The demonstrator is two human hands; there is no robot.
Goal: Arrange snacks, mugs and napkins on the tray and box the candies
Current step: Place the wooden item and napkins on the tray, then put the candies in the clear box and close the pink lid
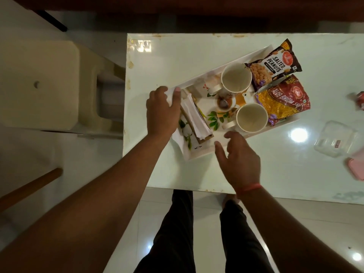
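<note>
A white printed tray [199, 152] lies slanted on the white table. On it stand two empty mugs [236, 77] [252, 117], a salted peanuts packet [275, 65], an aloo bhujia packet [283, 101] and a holder of white napkins [195, 119]. My left hand [163, 111] grips the tray's left rim, thumb over the edge. My right hand [239, 160] hovers with fingers spread by the tray's near rim, holding nothing. A clear candy box [334, 140] sits at the right, and a red candy wrapper [359, 99] shows at the frame's right edge.
A pink lid [356, 168] lies at the table's right side. A cream plastic stool [39, 83] stands left of the table [285, 174]. A wooden handle [29, 186] pokes in at lower left. My legs stand at the table's near edge.
</note>
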